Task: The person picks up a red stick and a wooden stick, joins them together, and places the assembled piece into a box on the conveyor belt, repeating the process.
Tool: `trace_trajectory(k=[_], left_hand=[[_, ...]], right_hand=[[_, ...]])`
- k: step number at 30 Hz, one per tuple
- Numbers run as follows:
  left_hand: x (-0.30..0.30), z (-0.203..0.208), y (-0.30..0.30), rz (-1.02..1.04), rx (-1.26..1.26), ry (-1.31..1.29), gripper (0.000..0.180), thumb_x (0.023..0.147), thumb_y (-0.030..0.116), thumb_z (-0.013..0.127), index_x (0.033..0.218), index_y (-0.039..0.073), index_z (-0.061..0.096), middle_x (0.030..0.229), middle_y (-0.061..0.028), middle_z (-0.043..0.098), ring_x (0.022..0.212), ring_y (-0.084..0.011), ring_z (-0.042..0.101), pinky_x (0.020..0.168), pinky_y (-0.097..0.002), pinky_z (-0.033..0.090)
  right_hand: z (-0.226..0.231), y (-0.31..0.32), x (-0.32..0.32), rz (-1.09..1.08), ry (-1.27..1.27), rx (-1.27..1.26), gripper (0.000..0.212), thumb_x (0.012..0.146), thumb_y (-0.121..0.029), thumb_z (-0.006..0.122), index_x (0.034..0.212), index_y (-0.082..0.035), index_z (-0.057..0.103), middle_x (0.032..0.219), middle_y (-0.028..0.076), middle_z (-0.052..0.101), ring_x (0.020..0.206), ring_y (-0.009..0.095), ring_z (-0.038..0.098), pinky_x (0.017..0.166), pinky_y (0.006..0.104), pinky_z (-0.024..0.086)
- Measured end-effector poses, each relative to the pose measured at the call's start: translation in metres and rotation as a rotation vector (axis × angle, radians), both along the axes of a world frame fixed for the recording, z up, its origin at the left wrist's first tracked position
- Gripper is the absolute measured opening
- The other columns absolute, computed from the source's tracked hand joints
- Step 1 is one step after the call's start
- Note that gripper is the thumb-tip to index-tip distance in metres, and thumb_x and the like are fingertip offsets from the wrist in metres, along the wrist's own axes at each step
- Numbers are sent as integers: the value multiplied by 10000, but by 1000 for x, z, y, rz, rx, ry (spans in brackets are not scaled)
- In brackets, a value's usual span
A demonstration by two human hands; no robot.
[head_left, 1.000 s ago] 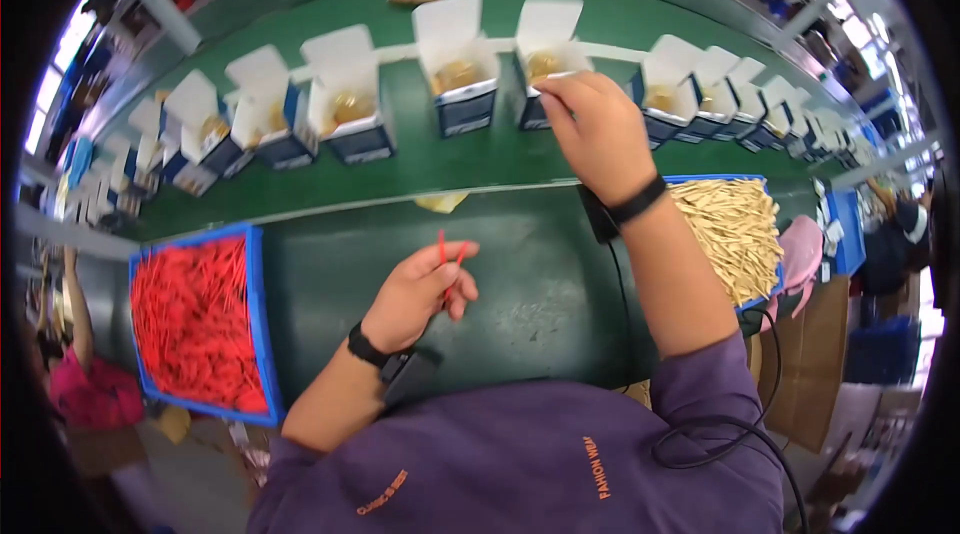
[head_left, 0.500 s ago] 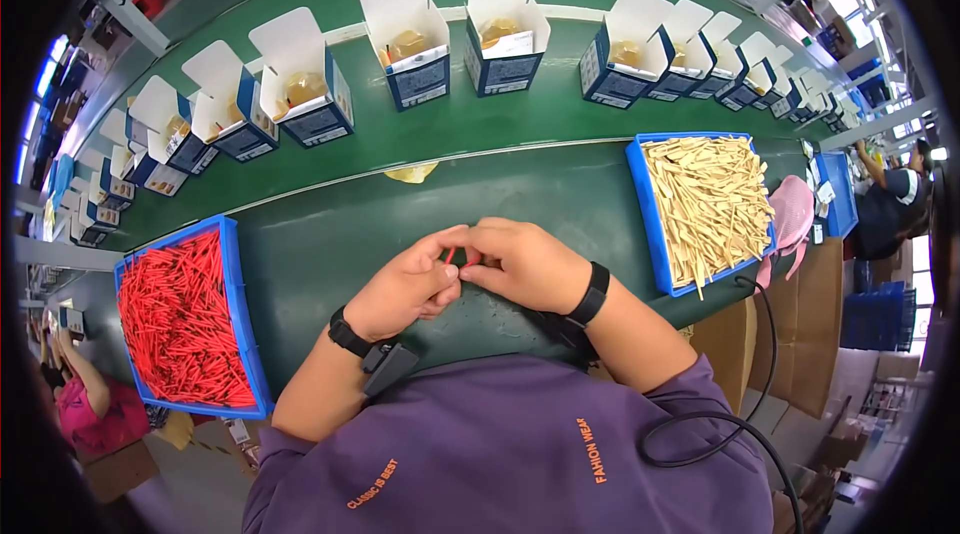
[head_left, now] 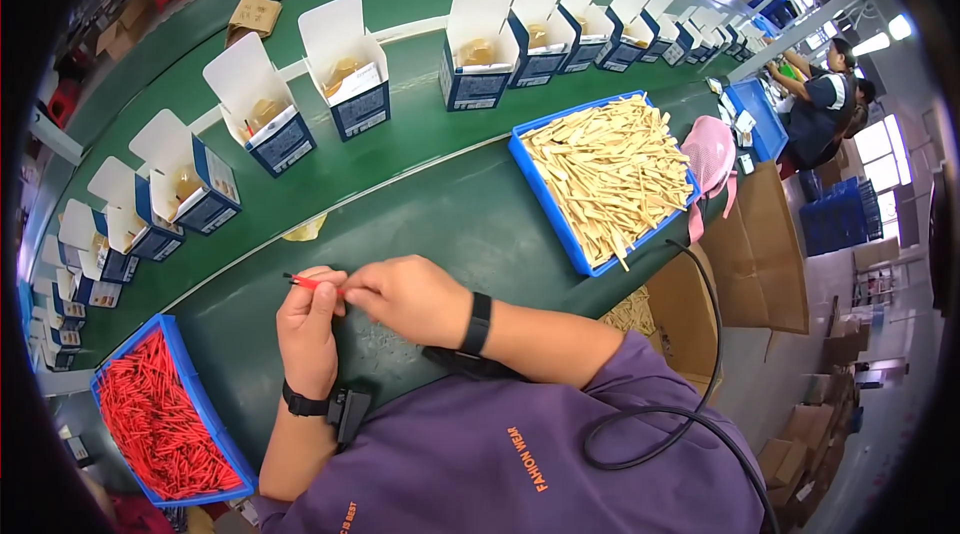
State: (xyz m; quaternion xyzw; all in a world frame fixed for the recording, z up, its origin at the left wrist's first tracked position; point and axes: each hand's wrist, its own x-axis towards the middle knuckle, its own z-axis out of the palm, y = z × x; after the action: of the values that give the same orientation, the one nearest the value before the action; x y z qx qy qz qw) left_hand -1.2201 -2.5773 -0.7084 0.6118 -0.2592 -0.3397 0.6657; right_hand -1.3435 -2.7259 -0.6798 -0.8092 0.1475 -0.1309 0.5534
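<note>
Between both hands is a thin red stick with a black tip [head_left: 303, 282], its tip pointing to the left. My left hand [head_left: 308, 339] pinches it between thumb and fingers near the tipped end. My right hand [head_left: 422, 302] has its fingers closed at the other end, which they partly hide. Left of my hands, a blue tray [head_left: 197, 401] is filled with similar red sticks [head_left: 163, 426]. Beyond my right forearm, another blue tray [head_left: 547, 201] is heaped with pale, flat wooden pieces [head_left: 612, 174].
Open blue-and-white boxes [head_left: 357, 112] holding round amber items line the green surface behind the table. A yellowish scrap [head_left: 305, 229] lies near its edge. A pink mesh bag [head_left: 708, 156], a black cable [head_left: 712, 319] and an open carton [head_left: 755, 244] are at right. People work at far right.
The view has turned, so the trays and boxes appear farther left. My hands are farther left in the picture, and the red stick's black tip now shows beyond my left fingers.
</note>
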Motion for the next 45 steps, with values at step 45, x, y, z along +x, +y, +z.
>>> trace_trajectory(k=[45], left_hand=[[-22,2,-29,-83,173,168,207,1030,148,534,1119,-12,629,964,-105,711,689,-124,663,611,-229,527]], right_hand=[[-3,-50,-11,-85,98,399,188,981,-123,631,1055,30,710,808,30,686,682,77,628,622,223,509]])
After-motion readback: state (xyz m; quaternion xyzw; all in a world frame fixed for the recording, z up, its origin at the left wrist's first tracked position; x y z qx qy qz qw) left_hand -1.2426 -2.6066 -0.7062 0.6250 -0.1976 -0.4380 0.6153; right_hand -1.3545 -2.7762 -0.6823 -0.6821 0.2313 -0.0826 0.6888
